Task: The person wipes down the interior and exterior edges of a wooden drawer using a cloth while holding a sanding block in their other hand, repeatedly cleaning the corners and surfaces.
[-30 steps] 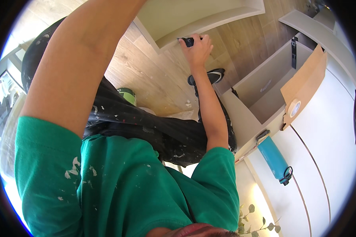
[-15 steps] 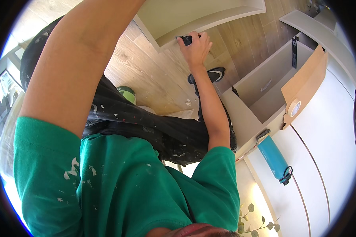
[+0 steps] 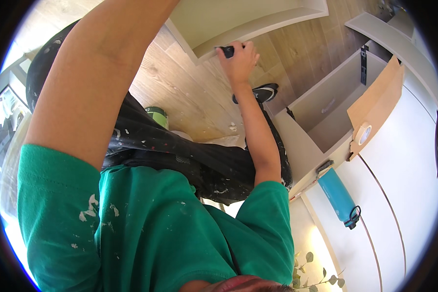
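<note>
My right hand [image 3: 240,65] is closed around a small black object [image 3: 227,51], a tool by its look, though the fingers hide most of it. It is held against the near corner of a pale, shallow tray-like panel with raised edges [image 3: 258,36]. My left forearm [image 3: 100,53] crosses the upper left and leaves through the top, so the left hand is out of sight.
On the wood floor [image 3: 175,73] stands a green tub [image 3: 156,117] by my paint-spotted trousers. At right is an open grey cabinet box [image 3: 326,112] with brown cardboard [image 3: 377,104] and a tape roll [image 3: 362,134]. A teal bottle [image 3: 337,194] lies on white panels; leaves [image 3: 309,272] show below.
My right hand and the black object have shifted slightly left and turned a little at the panel's corner. The left arm has barely moved.
</note>
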The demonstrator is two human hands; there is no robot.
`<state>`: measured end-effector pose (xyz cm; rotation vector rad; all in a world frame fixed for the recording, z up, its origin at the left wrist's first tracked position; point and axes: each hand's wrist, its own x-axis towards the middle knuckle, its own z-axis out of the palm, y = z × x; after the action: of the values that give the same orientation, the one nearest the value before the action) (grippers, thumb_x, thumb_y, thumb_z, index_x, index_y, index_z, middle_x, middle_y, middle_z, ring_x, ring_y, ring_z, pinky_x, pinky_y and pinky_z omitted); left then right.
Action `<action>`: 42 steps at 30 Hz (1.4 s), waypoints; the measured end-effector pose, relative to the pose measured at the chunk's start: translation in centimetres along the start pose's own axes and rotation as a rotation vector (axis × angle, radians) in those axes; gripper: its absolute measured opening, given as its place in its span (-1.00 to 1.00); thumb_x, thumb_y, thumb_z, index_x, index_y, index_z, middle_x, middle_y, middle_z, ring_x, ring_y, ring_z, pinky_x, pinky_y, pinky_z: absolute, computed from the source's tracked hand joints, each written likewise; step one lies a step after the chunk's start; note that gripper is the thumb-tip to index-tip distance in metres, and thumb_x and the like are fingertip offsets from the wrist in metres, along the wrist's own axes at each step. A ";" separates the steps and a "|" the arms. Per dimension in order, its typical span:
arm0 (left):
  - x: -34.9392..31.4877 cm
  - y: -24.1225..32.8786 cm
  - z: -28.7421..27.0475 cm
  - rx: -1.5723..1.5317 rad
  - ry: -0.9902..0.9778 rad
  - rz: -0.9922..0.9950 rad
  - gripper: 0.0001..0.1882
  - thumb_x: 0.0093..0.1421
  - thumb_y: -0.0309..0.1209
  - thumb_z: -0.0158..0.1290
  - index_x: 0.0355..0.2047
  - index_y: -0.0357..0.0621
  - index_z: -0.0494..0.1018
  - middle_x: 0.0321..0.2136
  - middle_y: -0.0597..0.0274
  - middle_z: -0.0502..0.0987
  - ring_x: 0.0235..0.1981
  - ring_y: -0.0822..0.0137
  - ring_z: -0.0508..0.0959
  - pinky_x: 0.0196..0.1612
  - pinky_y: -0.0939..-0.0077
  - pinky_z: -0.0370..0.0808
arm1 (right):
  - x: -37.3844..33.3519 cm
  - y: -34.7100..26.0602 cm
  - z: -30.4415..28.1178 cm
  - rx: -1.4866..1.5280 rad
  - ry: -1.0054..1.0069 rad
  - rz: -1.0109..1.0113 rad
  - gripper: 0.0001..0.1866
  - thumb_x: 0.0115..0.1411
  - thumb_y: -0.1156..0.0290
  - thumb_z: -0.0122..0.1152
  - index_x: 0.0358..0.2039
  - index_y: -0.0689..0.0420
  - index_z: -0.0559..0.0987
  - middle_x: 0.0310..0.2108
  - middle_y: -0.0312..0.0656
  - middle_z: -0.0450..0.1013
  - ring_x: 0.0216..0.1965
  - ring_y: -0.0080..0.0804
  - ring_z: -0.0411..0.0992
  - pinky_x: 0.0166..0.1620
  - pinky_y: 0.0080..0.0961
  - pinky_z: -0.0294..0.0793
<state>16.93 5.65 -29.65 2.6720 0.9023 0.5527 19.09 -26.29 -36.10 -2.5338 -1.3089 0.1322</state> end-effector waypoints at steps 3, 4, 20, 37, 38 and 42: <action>-0.2 0.0 -0.1 -0.006 -0.006 0.007 -0.70 0.07 -0.34 0.23 -0.17 -0.14 0.60 -0.12 -0.01 0.62 0.00 -0.01 0.60 0.01 0.12 0.57 | 0.0 0.0 0.0 0.008 0.005 0.017 -0.58 -0.11 0.10 0.60 -0.29 0.01 0.65 -0.20 -0.12 0.36 -0.07 -0.08 0.35 -0.01 -0.11 0.23; -0.1 0.0 -0.1 -0.008 -0.004 0.013 -0.70 0.08 -0.34 0.23 -0.17 -0.14 0.60 -0.12 -0.01 0.62 0.00 0.00 0.60 0.01 0.12 0.57 | -0.3 -0.1 0.1 0.007 -0.012 -0.007 -0.58 -0.10 0.10 0.59 -0.29 0.01 0.65 -0.20 -0.12 0.36 -0.08 -0.08 0.35 -0.01 -0.11 0.23; -0.1 0.0 -0.1 -0.034 0.004 -0.012 -0.70 0.09 -0.37 0.23 -0.15 -0.16 0.60 -0.11 -0.01 0.62 0.01 -0.02 0.59 0.02 0.11 0.57 | -1.6 -2.0 0.3 -0.015 -0.059 0.011 -0.57 -0.09 0.07 0.57 -0.27 0.03 0.65 -0.21 -0.12 0.37 -0.06 -0.10 0.35 -0.01 -0.12 0.22; 0.1 0.0 -0.2 -0.013 -0.009 -0.035 -0.73 0.10 -0.42 0.18 -0.15 -0.15 0.61 -0.11 -0.02 0.62 0.01 -0.02 0.61 0.02 0.12 0.58 | -2.8 -3.1 0.3 0.011 -0.071 -0.003 -0.56 -0.09 0.09 0.58 -0.26 0.04 0.65 -0.20 -0.08 0.39 -0.07 -0.08 0.37 -0.01 -0.12 0.24; 0.3 -0.1 -0.1 -0.015 -0.004 -0.026 -0.73 0.10 -0.43 0.17 -0.15 -0.15 0.61 -0.11 -0.02 0.62 0.00 -0.01 0.61 0.02 0.12 0.58 | -2.9 -3.2 0.4 0.018 -0.075 -0.005 -0.56 -0.09 0.09 0.57 -0.26 0.03 0.65 -0.19 -0.09 0.39 -0.07 -0.08 0.37 -0.01 -0.12 0.24; 0.1 -0.1 0.1 -0.008 0.009 -0.015 -0.73 0.09 -0.42 0.16 -0.16 -0.14 0.61 -0.13 -0.01 0.63 -0.02 -0.01 0.62 0.01 0.12 0.58 | -2.3 -3.1 0.4 0.030 -0.047 0.058 -0.57 -0.08 0.09 0.57 -0.27 0.03 0.65 -0.19 -0.08 0.39 -0.07 -0.07 0.37 -0.01 -0.11 0.25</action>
<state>16.98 5.79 -29.72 2.6553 0.9203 0.5635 15.23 -26.42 -35.69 -2.5590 -1.2408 0.2231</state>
